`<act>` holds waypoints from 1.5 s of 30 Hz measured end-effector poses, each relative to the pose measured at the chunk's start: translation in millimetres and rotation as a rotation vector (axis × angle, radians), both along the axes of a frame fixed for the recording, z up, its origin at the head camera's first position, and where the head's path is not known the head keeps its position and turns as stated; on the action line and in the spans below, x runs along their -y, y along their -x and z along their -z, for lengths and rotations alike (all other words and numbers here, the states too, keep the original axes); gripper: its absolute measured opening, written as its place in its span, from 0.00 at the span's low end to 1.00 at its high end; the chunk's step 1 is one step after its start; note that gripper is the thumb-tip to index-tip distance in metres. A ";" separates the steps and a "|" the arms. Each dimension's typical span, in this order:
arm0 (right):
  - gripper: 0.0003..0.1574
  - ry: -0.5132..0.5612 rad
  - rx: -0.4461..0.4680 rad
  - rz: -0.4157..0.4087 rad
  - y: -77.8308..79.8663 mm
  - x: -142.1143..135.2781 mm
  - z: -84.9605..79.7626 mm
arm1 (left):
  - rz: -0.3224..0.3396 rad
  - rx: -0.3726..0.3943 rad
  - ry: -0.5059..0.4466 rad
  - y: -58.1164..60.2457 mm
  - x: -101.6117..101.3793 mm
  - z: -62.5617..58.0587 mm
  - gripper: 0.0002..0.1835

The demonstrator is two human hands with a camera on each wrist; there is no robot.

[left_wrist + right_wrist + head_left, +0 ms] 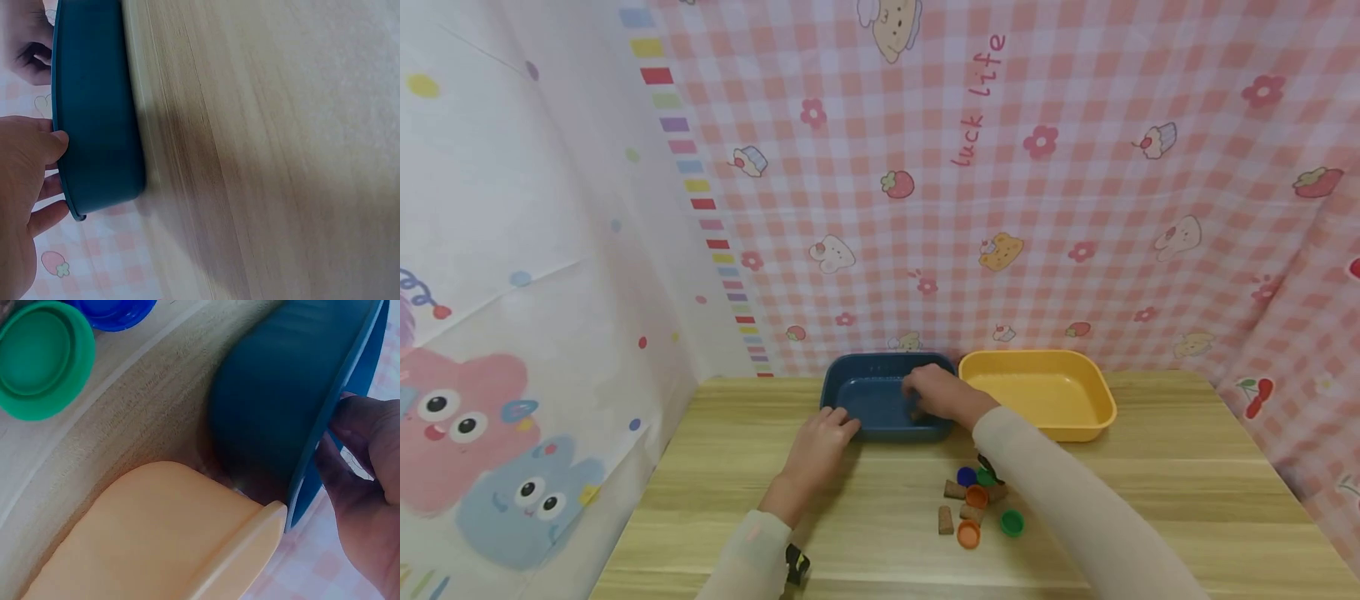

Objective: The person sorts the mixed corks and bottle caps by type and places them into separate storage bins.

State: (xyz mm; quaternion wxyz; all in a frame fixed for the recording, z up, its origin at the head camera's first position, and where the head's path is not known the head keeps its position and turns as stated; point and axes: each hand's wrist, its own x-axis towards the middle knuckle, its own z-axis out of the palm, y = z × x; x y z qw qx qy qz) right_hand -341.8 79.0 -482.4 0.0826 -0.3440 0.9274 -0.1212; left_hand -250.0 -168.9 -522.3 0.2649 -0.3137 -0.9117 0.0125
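Note:
A dark blue tray (880,432) stands on the wooden table at the foot of the checked cloth. My left hand (822,442) holds its near left corner; the left wrist view shows the thumb (56,145) on the outer wall and fingers past the rim. Over the right part of the same tray my right hand (942,392) reaches down with bent fingers. A small brownish patch below those fingertips is blurred, and whether they pinch something is hidden. In the right wrist view, the right hand's thumb and fingers (340,475) dip behind the tray's rim.
A yellow tray (1101,408) stands against the blue tray's right side. Nearer lie several cork stoppers (945,521), orange caps (968,534), green caps (1012,523) and a blue cap (967,477), partly under the right forearm. Patterned cloth (925,208) closes off the back.

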 end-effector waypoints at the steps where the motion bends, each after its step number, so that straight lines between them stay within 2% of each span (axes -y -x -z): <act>1: 0.14 0.007 0.002 0.003 -0.8 -0.9 -0.7 | 0.000 -0.002 -0.002 0.0 0.1 0.6 0.11; 7: 0.18 0.081 -0.002 0.021 -9.2 -9.2 -9.8 | 0.001 0.000 -0.006 -0.4 0.2 1.6 0.10; 13: 0.20 0.136 -0.042 -0.001 -17.6 -21.7 -23.7 | 0.000 -0.008 -0.008 0.1 0.3 1.2 0.10; 22: 0.19 0.206 -0.109 -0.004 -28.3 -44.9 -36.0 | 0.005 -0.012 -0.019 0.3 -0.3 1.0 0.10; 36: 0.21 0.287 -0.239 -0.019 -60.8 -78.2 -36.1 | -0.008 0.016 -0.012 0.4 -1.0 1.6 0.09; 45: 0.21 0.330 -0.229 -0.014 -82.5 -96.9 -25.0 | -0.015 0.019 -0.008 0.1 -1.4 -0.3 0.10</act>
